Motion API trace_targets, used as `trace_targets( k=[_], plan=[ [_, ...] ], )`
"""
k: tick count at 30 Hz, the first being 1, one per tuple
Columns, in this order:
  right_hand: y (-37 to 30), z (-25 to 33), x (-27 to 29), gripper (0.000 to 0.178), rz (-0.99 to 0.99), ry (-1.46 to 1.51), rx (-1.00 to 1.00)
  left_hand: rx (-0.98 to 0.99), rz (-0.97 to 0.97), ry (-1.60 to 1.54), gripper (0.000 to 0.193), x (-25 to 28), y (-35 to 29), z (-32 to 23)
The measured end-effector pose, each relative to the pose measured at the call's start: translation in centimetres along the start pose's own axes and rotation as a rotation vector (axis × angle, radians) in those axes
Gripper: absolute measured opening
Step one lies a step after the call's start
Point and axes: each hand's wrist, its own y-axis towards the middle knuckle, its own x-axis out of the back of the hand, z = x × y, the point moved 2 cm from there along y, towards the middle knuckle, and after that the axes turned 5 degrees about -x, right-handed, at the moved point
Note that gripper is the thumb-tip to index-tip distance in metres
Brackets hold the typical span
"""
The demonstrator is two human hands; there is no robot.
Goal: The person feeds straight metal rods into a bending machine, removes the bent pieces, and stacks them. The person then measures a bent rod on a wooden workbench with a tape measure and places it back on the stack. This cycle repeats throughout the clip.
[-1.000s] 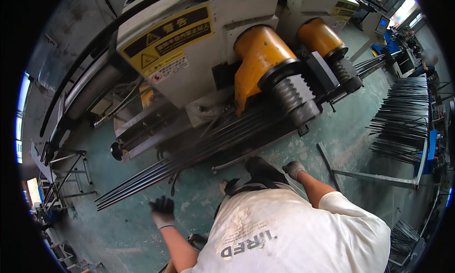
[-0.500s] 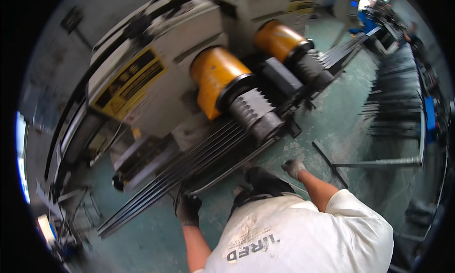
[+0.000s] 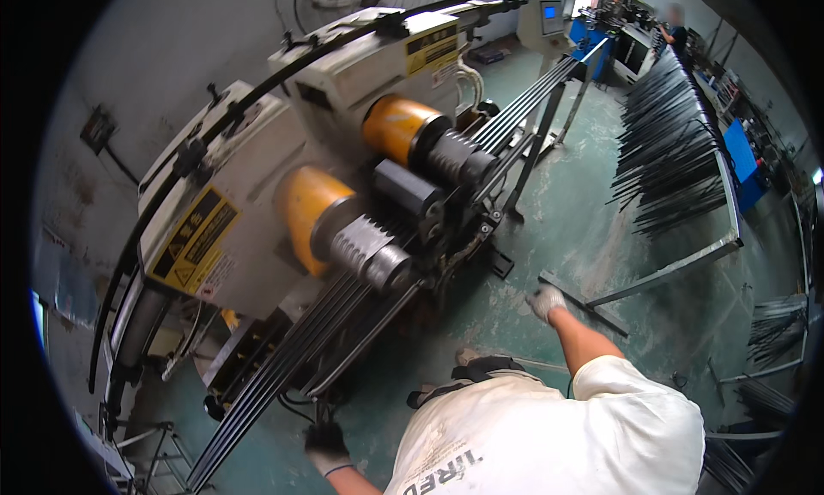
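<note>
You seem poised by long dark metal rods (image 3: 268,392), black-gloved left hand (image 3: 326,442) unreadable, pale-gloved right hand (image 3: 547,303) half-open; any touch calls for care.

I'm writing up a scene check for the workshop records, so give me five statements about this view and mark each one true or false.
1. The left hand and the right hand both wear gloves. True.
2. The nearer round housing on the machine is blue. False: it is orange.
3. Long dark bars extend from the machine toward the picture's lower left. True.
4. The right hand is touching the nearer round housing. False: it is apart from it, out over the green floor.
5. The rack bearing many thin rods stands on the picture's right side. True.
</note>
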Motion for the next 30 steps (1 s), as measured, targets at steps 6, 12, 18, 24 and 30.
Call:
trace_targets(
  k=[6, 12, 18, 24, 30],
  plan=[
    [5.0, 12.7, 20.4, 0.044, -0.533, 0.392, 0.244, -0.244, -0.274, -0.085, 0.031, -1.7, 0.9, -9.5],
    [5.1, 24.3, 31.6, 0.046, -0.794, 0.25, 0.592, -0.456, -0.334, -0.134, 0.033, -5.3, -1.6, -21.5],
    [6.7, 31.8, 32.5, 0.069, -0.562, -0.082, 0.578, -0.575, -0.355, -0.145, 0.035, -9.0, -5.2, -29.9],
    [8.9, 33.4, 35.0, 0.081, -0.687, -0.072, 0.612, -0.722, -0.358, -0.107, 0.037, -11.2, -9.2, -41.5],
    [10.6, 34.5, 44.1, 0.083, -0.917, -0.18, 0.606, -0.877, -0.278, -0.018, 0.04, -14.7, -13.8, -51.4]
  ],
)
